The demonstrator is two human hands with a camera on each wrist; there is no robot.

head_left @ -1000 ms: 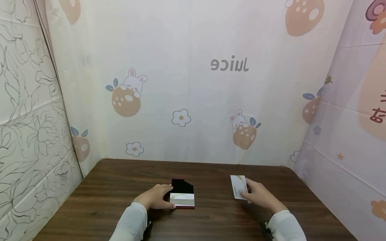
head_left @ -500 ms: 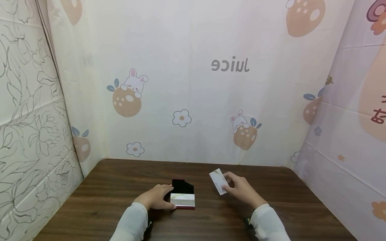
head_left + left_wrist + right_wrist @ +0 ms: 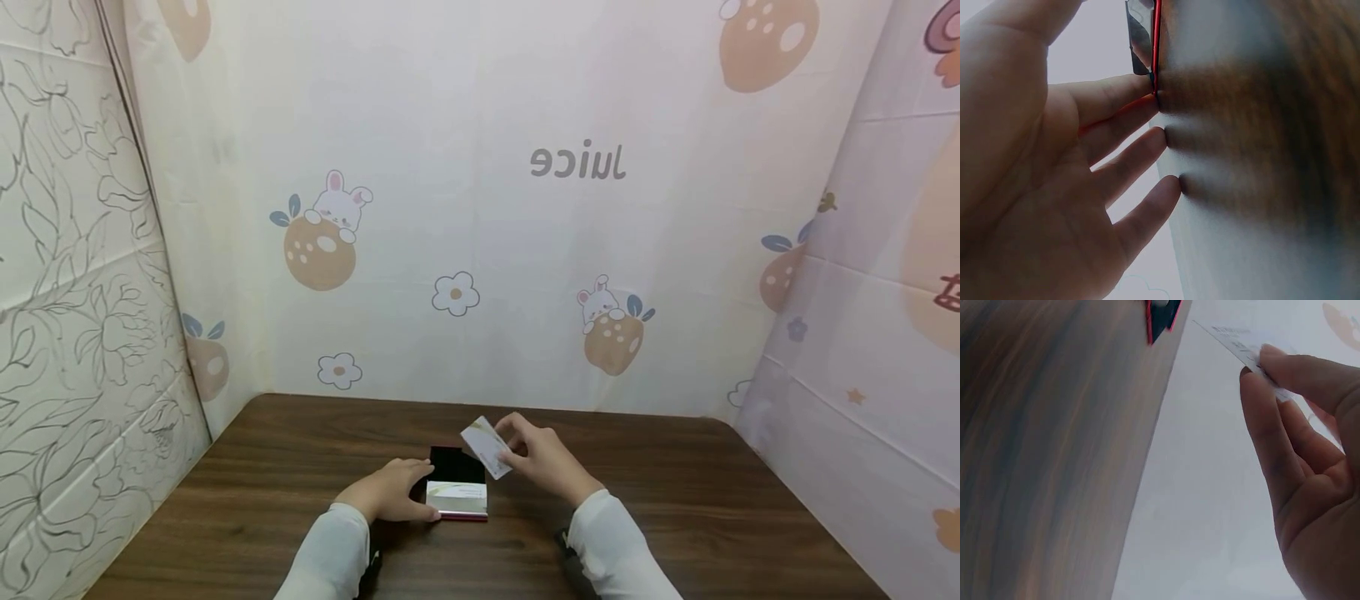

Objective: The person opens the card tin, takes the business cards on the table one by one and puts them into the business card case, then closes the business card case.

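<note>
A business card case (image 3: 456, 505) with a red edge lies with its black flap (image 3: 447, 465) folded back on the table, and a white printed card (image 3: 468, 490) shows in it. My left hand (image 3: 392, 490) rests at the case's left side, thumb by the front corner and index finger by the flap. In the left wrist view its fingers (image 3: 1147, 194) are extended, some tips down on the wood. Up in the air, my right hand (image 3: 546, 457) pinches a business card (image 3: 486, 447) between thumb and fingers. That card is tilted and overlaps the flap's right side in the head view.
The brown wood-grain table (image 3: 675, 500) reaches back to a printed curtain (image 3: 480, 208) with rabbits, fruit and flowers. Other hangings stand close on the left (image 3: 82, 250) and right (image 3: 885, 275). A dark strap device (image 3: 576, 562) sits at the right wrist.
My right hand has carried the business card leftward across the table to beside and above the case, turning it to a slant. The left hand and the case have stayed in place.
</note>
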